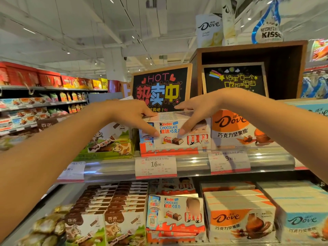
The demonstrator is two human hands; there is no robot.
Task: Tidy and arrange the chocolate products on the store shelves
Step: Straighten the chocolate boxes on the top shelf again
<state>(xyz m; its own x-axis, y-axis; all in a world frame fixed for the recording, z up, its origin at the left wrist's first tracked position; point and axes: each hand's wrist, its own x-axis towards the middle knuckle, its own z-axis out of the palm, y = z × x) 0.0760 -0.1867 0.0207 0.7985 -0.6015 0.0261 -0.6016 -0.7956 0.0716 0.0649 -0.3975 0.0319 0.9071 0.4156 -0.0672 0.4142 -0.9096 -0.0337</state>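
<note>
Bright ceiling light, soft warped edges

Ceiling: white panelled ceiling (74, 23) with small recessed lights.
Pillar: square white column (115, 66).
Signs: black chalkboard sign in wooden frame (160, 88), beside a dark brown wooden box (284, 68).
Left: long grey aisle shelving (44, 103).
</note>
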